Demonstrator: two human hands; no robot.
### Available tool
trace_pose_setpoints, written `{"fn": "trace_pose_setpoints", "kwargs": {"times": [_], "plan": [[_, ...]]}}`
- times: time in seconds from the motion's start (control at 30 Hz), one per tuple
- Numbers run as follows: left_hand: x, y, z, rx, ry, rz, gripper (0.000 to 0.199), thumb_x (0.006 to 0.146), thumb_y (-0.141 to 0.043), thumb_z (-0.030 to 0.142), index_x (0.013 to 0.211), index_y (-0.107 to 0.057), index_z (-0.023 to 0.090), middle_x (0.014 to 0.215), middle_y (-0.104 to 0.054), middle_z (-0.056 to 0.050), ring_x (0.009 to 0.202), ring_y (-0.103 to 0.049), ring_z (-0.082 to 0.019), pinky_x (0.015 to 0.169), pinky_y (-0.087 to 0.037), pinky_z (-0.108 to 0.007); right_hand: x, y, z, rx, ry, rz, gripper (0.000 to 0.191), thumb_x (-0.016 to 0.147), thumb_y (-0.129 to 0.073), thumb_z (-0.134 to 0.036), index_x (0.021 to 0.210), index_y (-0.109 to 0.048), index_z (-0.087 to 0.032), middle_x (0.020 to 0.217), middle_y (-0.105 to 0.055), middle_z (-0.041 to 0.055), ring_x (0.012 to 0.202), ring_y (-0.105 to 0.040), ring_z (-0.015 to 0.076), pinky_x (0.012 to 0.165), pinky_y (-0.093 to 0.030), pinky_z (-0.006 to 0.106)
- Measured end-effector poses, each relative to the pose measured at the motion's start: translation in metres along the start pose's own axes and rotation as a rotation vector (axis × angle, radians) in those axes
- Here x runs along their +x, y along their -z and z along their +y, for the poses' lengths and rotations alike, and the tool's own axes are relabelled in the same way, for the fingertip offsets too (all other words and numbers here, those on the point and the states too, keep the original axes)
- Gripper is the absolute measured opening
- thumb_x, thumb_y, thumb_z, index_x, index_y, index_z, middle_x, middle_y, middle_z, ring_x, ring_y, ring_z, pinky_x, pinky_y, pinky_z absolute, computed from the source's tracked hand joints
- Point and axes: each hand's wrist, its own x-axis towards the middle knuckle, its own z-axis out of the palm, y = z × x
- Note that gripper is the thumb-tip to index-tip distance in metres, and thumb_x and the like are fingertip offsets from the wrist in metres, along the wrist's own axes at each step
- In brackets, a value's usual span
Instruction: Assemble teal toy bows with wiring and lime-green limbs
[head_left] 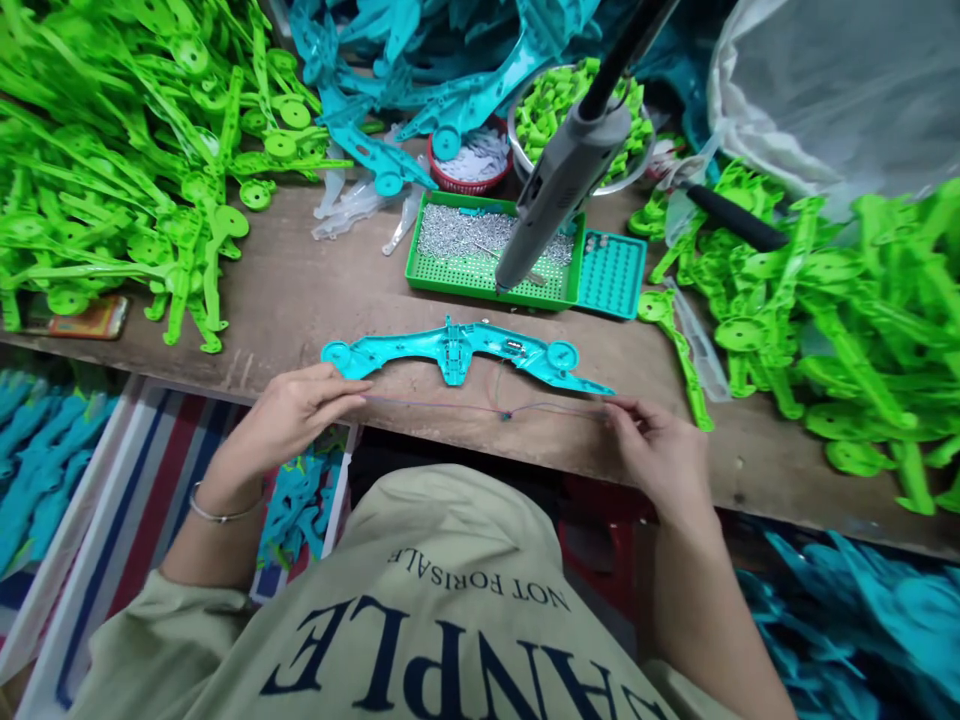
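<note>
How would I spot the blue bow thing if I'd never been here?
Find the brown bench, then its green tray. Between that tray and the thin wires lies a blue bow-shaped piece. Unlike the heaped blue pieces behind the tray, it lies singly.

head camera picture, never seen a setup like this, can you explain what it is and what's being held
There is no machine arm here: a person works with bare hands, and this single picture comes from a camera worn on their head, looking forward and down. That is why their own shirt fills the bottom.

The left hand and right hand hold thin wires stretched between them, with a small dark piece near the middle. Just beyond lies a turquoise bow-shaped part.

Further back on the brown table is a green tray of small metal pieces, with a grey tool above it. Lime-green parts are heaped on the left and right.
</note>
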Motion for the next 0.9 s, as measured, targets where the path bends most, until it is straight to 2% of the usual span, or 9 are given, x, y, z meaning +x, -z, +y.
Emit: {"fn": "trace_pose_setpoints", "kwargs": {"times": [0.13, 0.3, 0.4, 0.47, 0.5, 0.57, 0.67, 0.8, 0.9], "plan": [[-0.012, 0.014, -0.017, -0.177, -0.003, -0.088, 0.03, 0.104, -0.057, 0.041, 0.119, -0.079, 0.028, 0.09, -0.072, -0.002, 0.079, -0.069, -0.014, 0.071, -0.054, -0.023, 0.015, 0.002, 0.009, -0.168, 0.03, 0.139, 0.052, 0.087, -0.048, -0.059, 0.095, -0.08, -0.019, 0.077, -0.077, 0.0137, 0.067, -0.067, 0.0279, 0.067, -0.045, 0.039], [-0.013, 0.001, -0.014, -0.284, -0.02, -0.002, 0.021, 0.1, -0.064, 0.032, 0.111, -0.08, 0.024, 0.094, -0.077, -0.004, 0.085, -0.072, -0.015, 0.076, -0.057, -0.025, 0.033, 0.009, 0.028, -0.435, 0.01, 0.169, 0.036, 0.086, -0.057, -0.046, 0.093, -0.08, -0.019, 0.061, -0.065, 0.0121, 0.056, -0.057, 0.0282, 0.057, -0.037, 0.04], [-0.006, -0.015, 0.005, -0.329, -0.049, 0.044, 0.015, 0.096, -0.071, 0.027, 0.106, -0.08, 0.021, 0.086, -0.078, -0.003, 0.074, -0.071, -0.013, 0.07, -0.054, -0.024, 0.029, 0.013, 0.009, -0.537, 0.103, 0.408, 0.025, 0.08, -0.067, -0.038, 0.082, -0.079, -0.016, 0.069, -0.066, 0.0184, 0.069, -0.063, 0.0346, 0.058, -0.043, 0.045], [0.001, -0.027, 0.024, -0.348, -0.094, 0.057, 0.013, 0.094, -0.073, 0.024, 0.104, -0.08, 0.019, 0.084, -0.079, -0.003, 0.071, -0.071, -0.013, 0.069, -0.055, -0.024, 0.016, 0.012, -0.024, -0.405, 0.356, 0.56, 0.023, 0.083, -0.069, -0.034, 0.089, -0.078, -0.015, 0.095, -0.073, 0.0242, 0.094, -0.068, 0.0385, 0.074, -0.052, 0.052], [0.005, -0.034, 0.034, -0.354, -0.118, 0.067, 0.012, 0.094, -0.072, 0.022, 0.103, -0.079, 0.018, 0.085, -0.079, -0.004, 0.072, -0.072, -0.014, 0.071, -0.055, -0.025, 0.007, 0.008, -0.044, -0.295, 0.518, 0.526, 0.023, 0.086, -0.069, -0.033, 0.099, -0.078, -0.016, 0.108, -0.074, 0.0231, 0.103, -0.069, 0.0372, 0.085, -0.055, 0.054], [0.014, -0.047, 0.053, -0.394, -0.18, 0.086, 0.01, 0.094, -0.071, 0.02, 0.101, -0.079, 0.019, 0.085, -0.08, -0.004, 0.075, -0.073, -0.015, 0.075, -0.057, -0.027, -0.013, -0.004, -0.086, -0.048, 0.828, 0.231, 0.033, 0.093, -0.068, -0.034, 0.122, -0.072, -0.019, 0.127, -0.073, 0.0181, 0.118, -0.069, 0.0331, 0.101, -0.054, 0.053], [0.025, -0.063, 0.069, -0.56, -0.153, 0.178, 0.01, 0.095, -0.07, 0.022, 0.101, -0.077, 0.019, 0.089, -0.08, -0.005, 0.079, -0.074, -0.015, 0.077, -0.059, -0.028, -0.033, -0.032, -0.127, 0.119, 1.004, -0.21, 0.045, 0.1, -0.06, -0.031, 0.144, -0.06, -0.022, 0.125, -0.076, 0.0127, 0.11, -0.073, 0.0262, 0.098, -0.059, 0.046], [0.029, -0.072, 0.057, -0.94, 0.024, 0.365, 0.023, 0.097, -0.07, 0.035, 0.114, -0.071, 0.02, 0.11, -0.078, -0.009, 0.101, -0.076, -0.019, 0.089, -0.061, -0.031, -0.031, -0.056, -0.135, 0.304, 0.756, -0.337, 0.037, 0.105, -0.049, -0.027, 0.135, -0.069, -0.022, 0.088, -0.079, 0.0048, 0.073, -0.072, 0.0166, 0.072, -0.058, 0.03], [0.024, -0.074, 0.043, -1.03, 0.02, 0.297, 0.034, 0.098, -0.069, 0.036, 0.128, -0.064, 0.022, 0.127, -0.073, -0.012, 0.119, -0.072, -0.023, 0.102, -0.061, -0.038, -0.023, -0.057, -0.129, 0.388, 0.541, -0.412, 0.035, 0.104, -0.05, -0.035, 0.121, -0.077, -0.02, 0.069, -0.071, 0.0003, 0.062, -0.065, 0.014, 0.064, -0.052, 0.027]]}}
